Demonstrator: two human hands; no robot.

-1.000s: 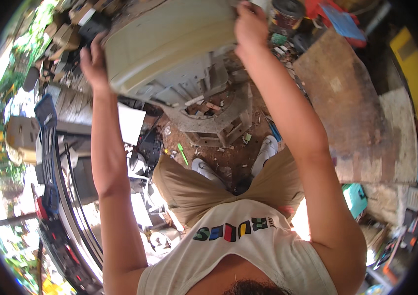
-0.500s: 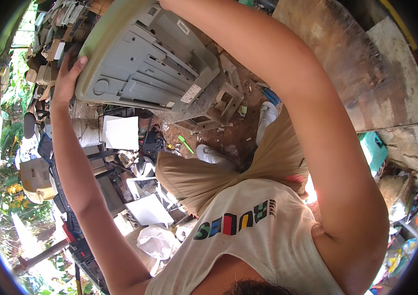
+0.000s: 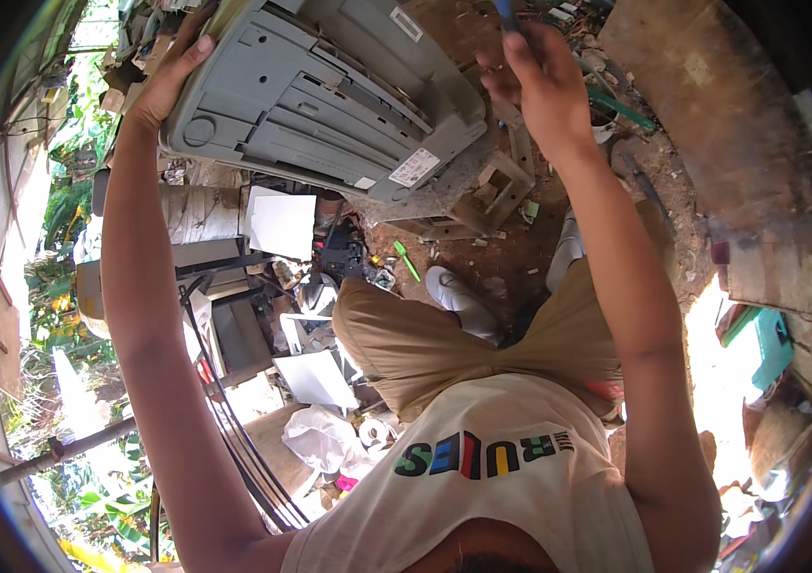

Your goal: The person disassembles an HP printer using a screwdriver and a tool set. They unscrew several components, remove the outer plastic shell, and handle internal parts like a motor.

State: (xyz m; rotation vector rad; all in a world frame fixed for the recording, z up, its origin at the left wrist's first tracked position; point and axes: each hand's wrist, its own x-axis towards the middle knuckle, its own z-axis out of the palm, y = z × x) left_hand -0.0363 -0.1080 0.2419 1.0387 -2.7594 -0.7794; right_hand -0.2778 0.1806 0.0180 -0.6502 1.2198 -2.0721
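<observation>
A large grey plastic machine casing (image 3: 301, 105), with slots, grooves and white labels on the face toward me, stands tilted on a battered grey frame (image 3: 492, 191). My left hand (image 3: 169, 81) is wrapped round its left edge, thumb on the near side. My right hand (image 3: 551, 91) is raised to the right of the casing, apart from it. Its fingers are curled round a slim blue tool (image 3: 504, 11), cut off by the top edge and blurred, so its kind does not show.
Dirt floor with scraps lies around my shoes (image 3: 459, 296), with a bright green plastic piece (image 3: 407, 260) beside them. White panels (image 3: 282, 224) and electronic scrap crowd the left. A worn wooden board (image 3: 712, 115) leans at the right, above a teal container (image 3: 759, 349).
My right hand has come away from the casing's top and moved right, now with the blue tool in it. The left hand stays on the casing's edge. My view has shifted.
</observation>
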